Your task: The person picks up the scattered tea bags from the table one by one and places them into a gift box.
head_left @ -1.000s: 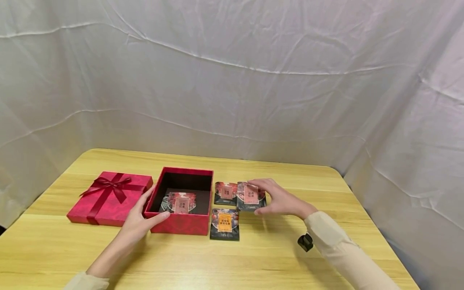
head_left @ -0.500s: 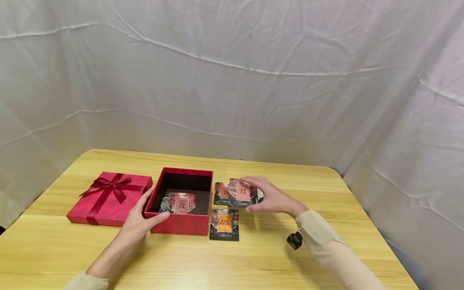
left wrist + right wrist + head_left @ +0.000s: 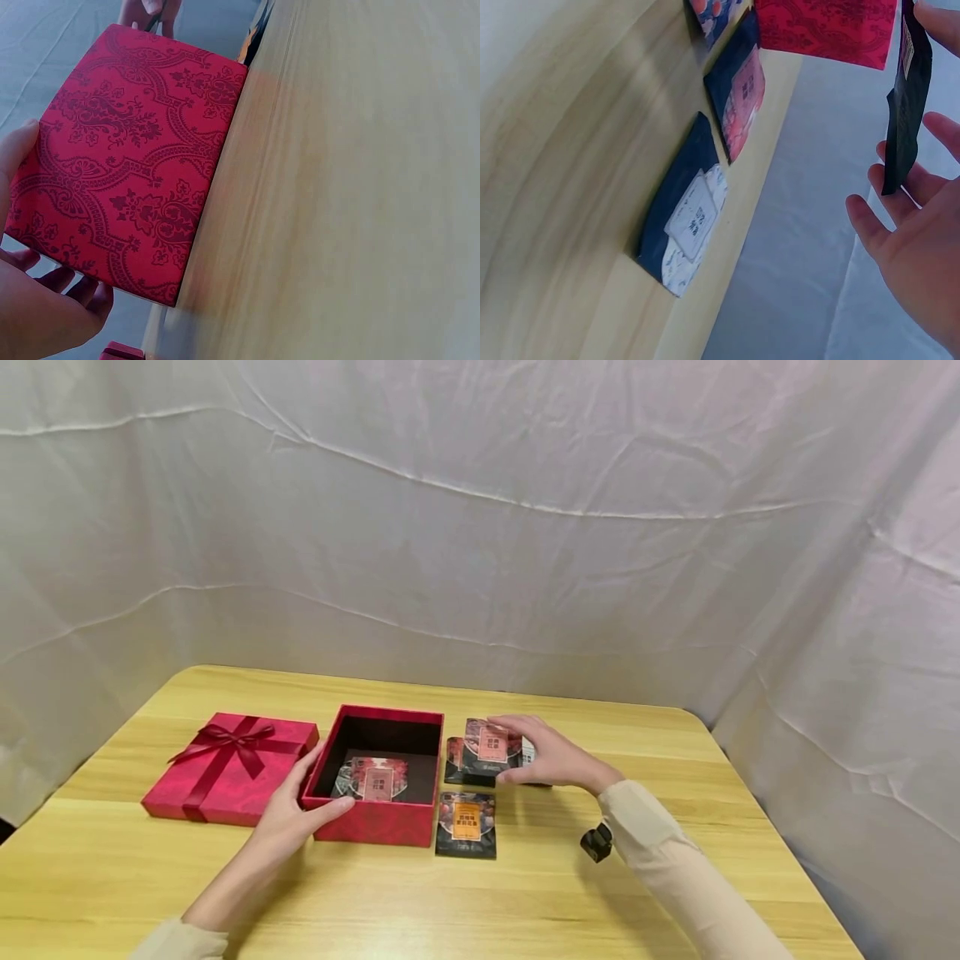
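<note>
My left hand grips the near left corner of an open red gift box, thumb over the near rim and fingers along the side. Inside lie several dark tea sachets; a pink-labelled sachet is on top. My right hand holds another pink-labelled tea sachet between thumb and fingers, raised over the table to the right of the box. In the right wrist view this sachet shows nearly edge-on. Beneath it a third pink-labelled sachet lies on the table, partly hidden in the head view.
A white-labelled sachet lies under my right hand. An orange-labelled sachet lies near the box's front right corner. The red lid with its ribbon bow rests left of the box. A pale curtain hangs behind the table.
My right hand has lifted the pink-labelled sachet from the table and carried it left, uncovering the white-labelled sachet. The left hand keeps its hold on the box.
</note>
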Motion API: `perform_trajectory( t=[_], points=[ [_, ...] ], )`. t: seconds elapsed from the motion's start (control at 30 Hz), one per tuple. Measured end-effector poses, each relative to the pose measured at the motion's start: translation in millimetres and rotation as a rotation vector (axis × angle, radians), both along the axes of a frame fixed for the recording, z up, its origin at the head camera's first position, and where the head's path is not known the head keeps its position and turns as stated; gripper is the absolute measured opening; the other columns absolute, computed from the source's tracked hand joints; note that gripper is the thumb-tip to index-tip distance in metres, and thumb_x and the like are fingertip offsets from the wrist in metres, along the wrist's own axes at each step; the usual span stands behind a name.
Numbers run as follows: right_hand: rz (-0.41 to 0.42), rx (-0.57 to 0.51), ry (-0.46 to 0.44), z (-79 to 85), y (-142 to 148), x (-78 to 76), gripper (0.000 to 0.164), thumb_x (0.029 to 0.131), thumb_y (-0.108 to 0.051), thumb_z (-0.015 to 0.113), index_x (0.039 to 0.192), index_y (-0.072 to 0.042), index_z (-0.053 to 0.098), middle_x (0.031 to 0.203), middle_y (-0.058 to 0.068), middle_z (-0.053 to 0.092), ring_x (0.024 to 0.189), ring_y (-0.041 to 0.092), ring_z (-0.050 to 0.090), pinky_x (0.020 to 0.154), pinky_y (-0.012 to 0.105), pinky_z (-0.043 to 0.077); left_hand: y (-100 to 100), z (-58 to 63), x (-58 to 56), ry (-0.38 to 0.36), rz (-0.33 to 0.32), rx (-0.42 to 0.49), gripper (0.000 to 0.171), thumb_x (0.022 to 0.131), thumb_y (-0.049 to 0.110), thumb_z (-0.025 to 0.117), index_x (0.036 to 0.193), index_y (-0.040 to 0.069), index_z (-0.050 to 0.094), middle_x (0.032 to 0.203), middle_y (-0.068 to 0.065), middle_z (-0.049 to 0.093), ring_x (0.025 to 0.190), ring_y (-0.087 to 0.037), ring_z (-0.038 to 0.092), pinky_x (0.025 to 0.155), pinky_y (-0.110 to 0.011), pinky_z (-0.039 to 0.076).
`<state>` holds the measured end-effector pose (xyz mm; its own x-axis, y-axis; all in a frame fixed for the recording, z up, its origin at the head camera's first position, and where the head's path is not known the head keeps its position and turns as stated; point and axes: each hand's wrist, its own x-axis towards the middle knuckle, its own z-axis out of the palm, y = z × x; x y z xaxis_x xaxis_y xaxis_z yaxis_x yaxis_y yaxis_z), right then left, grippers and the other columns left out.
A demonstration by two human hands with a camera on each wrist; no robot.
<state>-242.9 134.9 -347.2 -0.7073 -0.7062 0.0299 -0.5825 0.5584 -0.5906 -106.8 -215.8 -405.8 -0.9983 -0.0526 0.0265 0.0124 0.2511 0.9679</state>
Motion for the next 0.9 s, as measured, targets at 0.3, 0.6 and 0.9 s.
perform_trajectory(
  t=[0.3,0.6,0.9],
  points=[
    [0.03,0.018,-0.001,9.0,-11.9,-1.4,0.079,0.082,-0.034,0.077,0.149,-0.02,0.038,0.15,0.006,0.035,0.134,0.028,0.032,0.103,0.06,0.031,0.7,-1.6,-0.4,0.012,0.002,0.026,0.09,0.086,0.018,0.073,0.156,0.018,0.016,0.149,-0.022,0.03,0.132,-0.037,0.029,0.106,-0.061,0.023],
    [0.085,0.016,0.018,18.6,-32.0,0.6,0.077,0.082,-0.034,0.075,0.149,-0.021,0.038,0.151,0.003,0.035,0.135,0.025,0.03,0.103,0.058,0.031,1.2,-0.8,-0.8,0.016,0.003,0.017,0.09,0.086,0.021,0.073,0.156,0.017,0.016,0.15,-0.022,0.028,0.135,-0.039,0.024,0.106,-0.066,0.018],
    [0.136,0.048,0.035,22.6,-44.6,1.4,0.078,0.083,-0.037,0.073,0.15,-0.021,0.037,0.151,0.003,0.034,0.136,0.025,0.03,0.103,0.057,0.031,0.9,0.6,-0.4,0.016,-0.002,0.018,0.09,0.086,0.022,0.073,0.156,0.018,0.016,0.151,-0.022,0.027,0.136,-0.039,0.022,0.105,-0.067,0.018]
  ],
)
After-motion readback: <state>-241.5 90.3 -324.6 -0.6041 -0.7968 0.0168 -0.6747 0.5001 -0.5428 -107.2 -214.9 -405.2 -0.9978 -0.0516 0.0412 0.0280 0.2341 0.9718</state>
